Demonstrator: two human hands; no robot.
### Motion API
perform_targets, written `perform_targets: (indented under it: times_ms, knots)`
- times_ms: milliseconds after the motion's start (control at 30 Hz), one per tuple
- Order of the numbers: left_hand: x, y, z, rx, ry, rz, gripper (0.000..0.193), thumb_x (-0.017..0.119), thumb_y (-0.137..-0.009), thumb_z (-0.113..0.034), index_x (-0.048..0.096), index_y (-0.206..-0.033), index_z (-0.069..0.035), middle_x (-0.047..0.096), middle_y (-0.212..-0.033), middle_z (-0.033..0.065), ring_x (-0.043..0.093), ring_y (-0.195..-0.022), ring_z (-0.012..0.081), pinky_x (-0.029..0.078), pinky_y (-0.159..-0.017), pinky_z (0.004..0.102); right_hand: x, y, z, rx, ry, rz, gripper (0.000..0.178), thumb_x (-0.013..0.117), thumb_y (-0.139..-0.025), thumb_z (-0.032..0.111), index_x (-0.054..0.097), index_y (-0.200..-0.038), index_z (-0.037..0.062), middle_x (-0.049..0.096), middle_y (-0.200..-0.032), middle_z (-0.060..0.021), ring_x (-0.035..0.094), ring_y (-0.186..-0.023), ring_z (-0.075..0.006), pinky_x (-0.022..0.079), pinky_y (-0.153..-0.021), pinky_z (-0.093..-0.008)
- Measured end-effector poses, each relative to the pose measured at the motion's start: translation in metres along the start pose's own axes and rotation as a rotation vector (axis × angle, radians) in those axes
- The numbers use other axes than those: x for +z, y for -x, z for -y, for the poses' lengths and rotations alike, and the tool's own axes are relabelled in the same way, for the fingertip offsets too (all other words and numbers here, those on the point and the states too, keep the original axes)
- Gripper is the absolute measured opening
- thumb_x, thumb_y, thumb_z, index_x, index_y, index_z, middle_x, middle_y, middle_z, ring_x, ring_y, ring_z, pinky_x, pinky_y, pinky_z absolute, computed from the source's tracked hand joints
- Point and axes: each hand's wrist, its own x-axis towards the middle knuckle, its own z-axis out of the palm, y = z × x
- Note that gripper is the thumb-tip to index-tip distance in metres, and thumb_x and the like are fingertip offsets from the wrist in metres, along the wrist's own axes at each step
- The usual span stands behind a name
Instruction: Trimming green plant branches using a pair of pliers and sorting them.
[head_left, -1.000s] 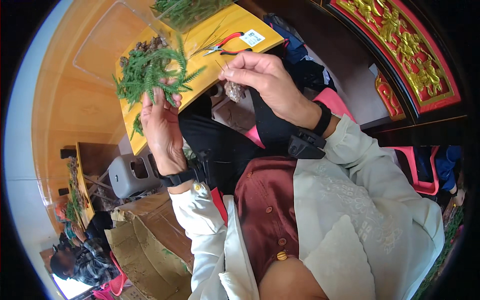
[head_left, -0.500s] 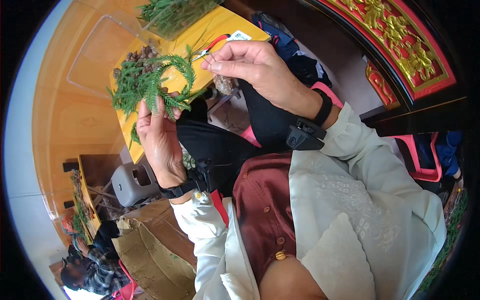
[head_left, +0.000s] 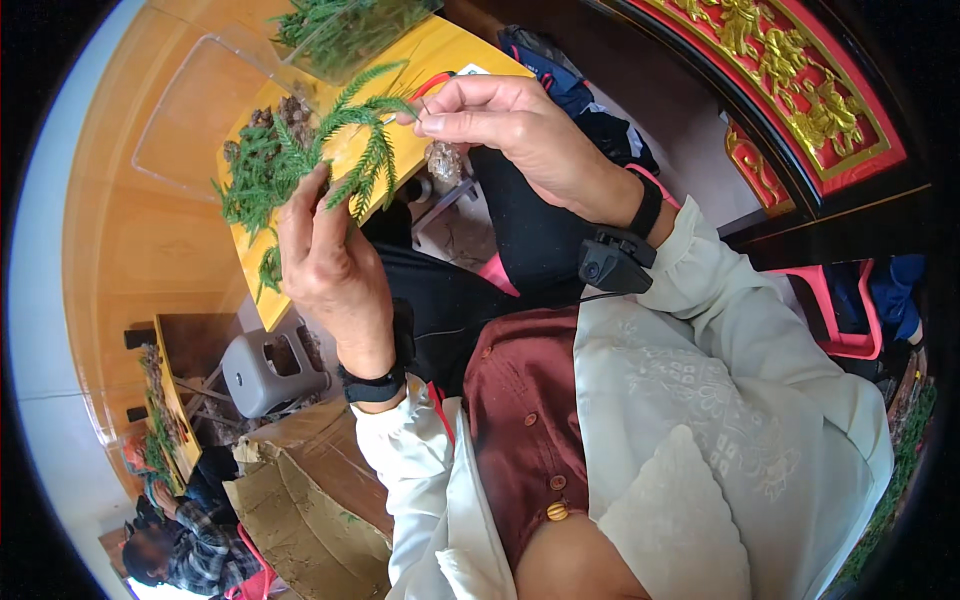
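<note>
A green evergreen sprig, curved and partly spread, is gripped in my left hand, its fingers closed around the lower part. My right hand is closed in a pinch at the sprig's upper tip, where a thin wire seems to show. Just below those fingertips hangs a brown, shiny object that looks like a pine cone; how it is attached cannot be made out. Red-handled pliers lie on the table behind my right fingers, mostly covered.
On the yellow table lie cut evergreen sprigs and pine cones, near a clear tub of greenery. A grey stool and a cardboard box stand lower left. Another person sits beyond.
The greenery was bent into a ring and is now more open. My left hand has turned with its back up, and my right fingers have met the sprig's tip.
</note>
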Motion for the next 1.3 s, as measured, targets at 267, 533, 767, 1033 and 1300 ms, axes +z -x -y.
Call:
perform_targets:
  times_ms: [267,533,767,1033,1300]
  knots:
    - [0.001,-0.001,-0.008,0.002,0.084,0.061,0.03,0.054,-0.062,0.014,0.066,-0.083,-0.004,0.064,-0.1,0.0105,0.061,-0.092,0.0275,0.048,-0.08,0.0344,-0.003,0.0,-0.002,-0.042,0.023,0.051,0.018,0.059,-0.086,0.014,0.066,-0.094,-0.0007,0.064,-0.095,-0.0044,0.057,-0.088,-0.0098,0.042,-0.082,-0.0218]
    - [0.007,-0.007,-0.027,-0.209,0.432,-0.128,0.033,0.058,-0.075,0.012,0.057,-0.106,0.0,0.055,-0.116,0.0135,0.056,-0.101,0.0214,0.047,-0.081,0.0312,-0.001,0.004,0.001,-0.003,-0.038,0.094,0.019,0.06,-0.085,0.011,0.065,-0.096,-0.0034,0.066,-0.091,-0.0074,0.06,-0.088,-0.011,0.044,-0.081,-0.0226]
    - [0.011,0.003,-0.013,-0.811,1.096,-0.082,0.024,0.059,-0.088,-0.013,0.054,-0.109,-0.001,0.057,-0.104,0.0072,0.056,-0.09,0.0146,0.046,-0.073,0.0262,0.001,0.008,0.001,-0.006,-0.058,-0.008,0.018,0.06,-0.084,0.007,0.065,-0.096,-0.0044,0.067,-0.095,-0.0106,0.061,-0.091,-0.0131,0.045,-0.083,-0.0236]
    - [0.011,0.003,-0.02,-1.012,1.359,0.049,0.022,0.058,-0.088,-0.011,0.058,-0.107,0.0,0.062,-0.094,0.0054,0.058,-0.084,0.0122,0.047,-0.073,0.0243,0.009,0.009,-0.004,-0.012,-0.084,-0.024,0.016,0.061,-0.084,0.008,0.066,-0.093,-0.0039,0.067,-0.095,-0.01,0.061,-0.091,-0.0131,0.045,-0.084,-0.0238]
    - [0.008,-0.004,-0.013,-0.931,1.372,-0.026,0.025,0.06,-0.085,-0.005,0.057,-0.11,0.001,0.063,-0.097,0.0077,0.058,-0.088,0.012,0.045,-0.08,0.0236,0.013,0.007,-0.01,0.086,-0.125,0.044,0.019,0.06,-0.084,0.01,0.065,-0.097,-0.0033,0.066,-0.098,-0.0082,0.059,-0.092,-0.0112,0.044,-0.083,-0.0239]
